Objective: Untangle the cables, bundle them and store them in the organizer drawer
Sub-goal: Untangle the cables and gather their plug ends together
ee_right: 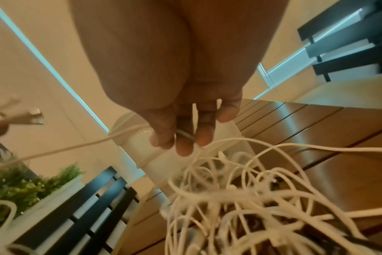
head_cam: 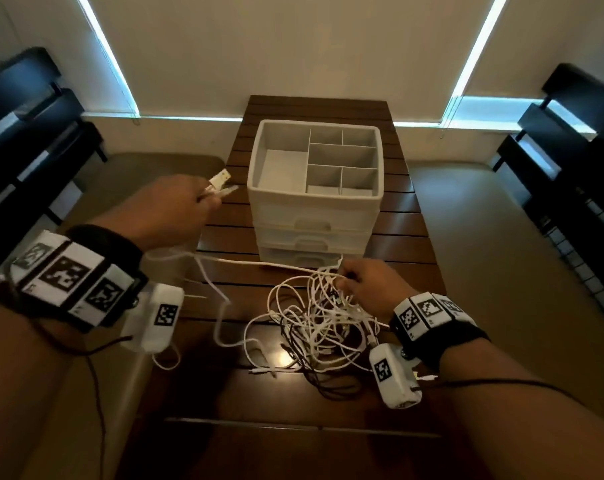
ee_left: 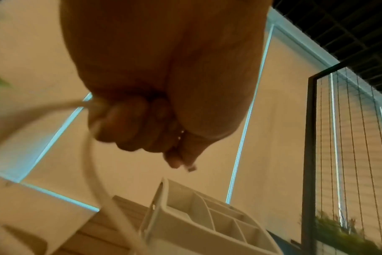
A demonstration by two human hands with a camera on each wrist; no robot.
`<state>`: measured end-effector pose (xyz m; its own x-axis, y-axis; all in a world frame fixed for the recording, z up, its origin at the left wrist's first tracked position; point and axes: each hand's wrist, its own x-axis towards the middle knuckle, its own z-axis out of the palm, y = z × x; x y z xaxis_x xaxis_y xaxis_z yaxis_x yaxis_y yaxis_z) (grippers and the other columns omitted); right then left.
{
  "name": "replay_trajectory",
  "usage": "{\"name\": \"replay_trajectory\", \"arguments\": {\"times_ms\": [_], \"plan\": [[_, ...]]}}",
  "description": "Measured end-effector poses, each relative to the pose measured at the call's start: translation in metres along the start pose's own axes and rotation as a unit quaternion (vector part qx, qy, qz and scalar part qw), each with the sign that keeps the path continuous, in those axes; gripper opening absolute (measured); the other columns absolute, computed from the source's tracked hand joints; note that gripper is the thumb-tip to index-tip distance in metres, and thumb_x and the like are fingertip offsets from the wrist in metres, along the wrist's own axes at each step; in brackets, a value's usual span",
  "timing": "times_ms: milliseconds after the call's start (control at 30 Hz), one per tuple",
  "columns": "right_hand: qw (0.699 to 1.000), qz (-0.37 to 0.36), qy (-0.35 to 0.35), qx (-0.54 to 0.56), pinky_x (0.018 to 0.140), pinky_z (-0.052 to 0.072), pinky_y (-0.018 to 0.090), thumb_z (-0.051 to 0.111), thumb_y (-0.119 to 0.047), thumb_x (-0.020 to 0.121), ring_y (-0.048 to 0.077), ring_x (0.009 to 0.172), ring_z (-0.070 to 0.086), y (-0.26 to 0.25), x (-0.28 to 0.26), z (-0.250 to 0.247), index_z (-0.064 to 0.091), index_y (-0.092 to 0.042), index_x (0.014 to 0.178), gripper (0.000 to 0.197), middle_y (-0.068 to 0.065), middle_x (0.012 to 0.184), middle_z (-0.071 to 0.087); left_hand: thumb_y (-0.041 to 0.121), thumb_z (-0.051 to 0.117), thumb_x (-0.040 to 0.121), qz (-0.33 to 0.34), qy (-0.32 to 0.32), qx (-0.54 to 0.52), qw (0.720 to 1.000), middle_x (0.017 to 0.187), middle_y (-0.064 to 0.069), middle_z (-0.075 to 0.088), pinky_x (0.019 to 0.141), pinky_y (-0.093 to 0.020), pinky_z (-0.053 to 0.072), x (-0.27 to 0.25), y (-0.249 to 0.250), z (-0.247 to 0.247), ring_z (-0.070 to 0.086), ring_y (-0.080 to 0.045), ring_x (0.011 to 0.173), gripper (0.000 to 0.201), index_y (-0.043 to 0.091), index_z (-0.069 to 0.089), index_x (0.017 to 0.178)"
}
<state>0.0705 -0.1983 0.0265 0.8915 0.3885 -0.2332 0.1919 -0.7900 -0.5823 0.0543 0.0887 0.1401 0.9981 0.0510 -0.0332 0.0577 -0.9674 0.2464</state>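
Observation:
A tangle of white cables (head_cam: 314, 323) with a black one (head_cam: 328, 386) in it lies on the near half of the wooden table (head_cam: 404, 233). My left hand (head_cam: 203, 199) is raised left of the white organizer (head_cam: 314, 192) and grips a white cable (head_cam: 245, 263) near its USB plug (head_cam: 220, 178); the fist (ee_left: 142, 134) is curled round the cord (ee_left: 92, 155). That cable runs taut to my right hand (head_cam: 345, 275) at the tangle's far edge. There the fingers (ee_right: 181, 141) pinch a white strand (ee_right: 185, 135) above the tangle (ee_right: 251, 198). The organizer's three drawers are closed.
The organizer's top tray (ee_left: 199, 220) has several empty compartments. Dark slatted benches stand at the left (head_cam: 33, 133) and at the right (head_cam: 570, 150) of the table. A green plant (ee_right: 33, 186) sits low beside the left bench.

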Motion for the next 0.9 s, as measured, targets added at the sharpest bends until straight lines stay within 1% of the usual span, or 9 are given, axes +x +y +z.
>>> {"name": "replay_trajectory", "arguments": {"times_ms": [100,233,400,467,533,600,733,833,900], "plan": [[0.998,-0.024,0.04,0.044,0.063,0.047,0.028,0.059,-0.025,0.092,0.011,0.064,0.058,-0.013,0.002,-0.005,0.061,-0.021,0.076,0.017,-0.002,0.073,0.066,0.044,0.053,0.094,0.016,0.035,0.036,0.999,0.075,0.002,0.047,0.065,-0.032,0.033,-0.006,0.01,0.004,0.046,-0.023,0.073,0.024,0.024,0.045,0.084],[0.997,-0.049,0.054,0.018,0.069,0.051,0.034,0.059,-0.032,0.092,0.016,0.07,0.063,-0.031,0.01,-0.015,0.069,-0.015,0.082,0.022,0.002,0.074,0.067,0.041,0.055,0.095,0.039,0.063,-0.104,0.992,0.065,0.009,0.048,0.057,-0.03,0.032,-0.013,0.042,0.032,0.045,-0.013,0.059,0.027,0.027,0.048,0.073],[0.997,-0.063,0.047,-0.009,0.063,0.049,0.03,0.06,-0.029,0.092,0.012,0.066,0.061,-0.042,0.011,-0.018,0.072,-0.018,0.091,0.016,-0.002,0.073,0.066,0.051,0.066,0.084,-0.039,-0.138,-0.355,0.924,0.054,0.004,0.049,0.04,-0.017,0.032,-0.021,0.064,0.072,0.037,-0.004,0.039,0.045,0.008,0.063,0.073],[0.996,-0.085,0.03,0.005,0.064,0.046,0.027,0.062,-0.023,0.09,0.009,0.069,0.061,-0.047,0.01,-0.015,0.073,-0.021,0.096,0.014,-0.005,0.078,0.069,0.043,0.077,0.077,-0.043,-0.176,-0.386,0.904,0.053,0.008,0.056,0.041,-0.014,0.035,-0.024,0.067,0.085,0.046,-0.002,0.041,0.036,0.011,0.065,0.068],[0.995,-0.096,0.012,0.012,0.07,0.051,0.028,0.064,-0.022,0.088,0.011,0.075,0.064,-0.046,0.01,-0.011,0.073,-0.024,0.099,0.015,-0.003,0.086,0.072,0.029,0.082,0.075,-0.025,-0.168,-0.333,0.928,0.053,0.009,0.06,0.046,-0.015,0.038,-0.022,0.062,0.091,0.051,-0.005,0.048,0.022,0.019,0.066,0.064],[0.998,-0.061,-0.004,0.023,0.072,0.053,0.031,0.065,-0.024,0.089,0.014,0.075,0.065,-0.038,0.005,-0.008,0.071,-0.02,0.09,0.008,0.0,0.082,0.071,0.029,0.081,0.076,-0.03,-0.153,-0.26,0.953,0.056,0.006,0.058,0.049,-0.02,0.037,-0.02,0.051,0.089,0.047,-0.007,0.048,0.022,0.015,0.067,0.066],[0.997,-0.025,-0.036,0.069,0.072,0.056,0.031,0.064,-0.027,0.089,0.011,0.07,0.066,-0.023,-0.012,0.02,0.069,-0.02,0.085,0.01,-0.002,0.077,0.07,0.029,0.083,0.074,-0.081,-0.135,-0.255,0.954,0.06,0.001,0.059,0.05,-0.021,0.037,-0.014,0.021,0.069,0.05,-0.007,0.051,0.031,0.005,0.064,0.071],[0.993,-0.069,-0.089,0.021,0.071,0.05,0.025,0.062,-0.028,0.09,0.009,0.076,0.065,-0.027,-0.022,0.049,0.072,-0.018,0.092,0.014,-0.002,0.085,0.071,0.039,0.069,0.087,-0.102,-0.068,-0.227,0.966,0.058,0.0,0.054,0.048,-0.025,0.034,-0.007,0.007,0.054,0.047,-0.011,0.052,0.038,0.01,0.057,0.065],[0.98,-0.097,-0.162,-0.055,0.076,0.047,0.022,0.061,-0.023,0.09,0.01,0.085,0.064,-0.028,-0.022,0.06,0.073,-0.016,0.099,0.017,-0.001,0.095,0.071,0.045,0.058,0.092,-0.097,-0.078,-0.148,0.981,0.061,-0.001,0.053,0.05,-0.027,0.033,-0.005,0.005,0.047,0.048,-0.013,0.055,0.039,0.015,0.059,0.067]]}}
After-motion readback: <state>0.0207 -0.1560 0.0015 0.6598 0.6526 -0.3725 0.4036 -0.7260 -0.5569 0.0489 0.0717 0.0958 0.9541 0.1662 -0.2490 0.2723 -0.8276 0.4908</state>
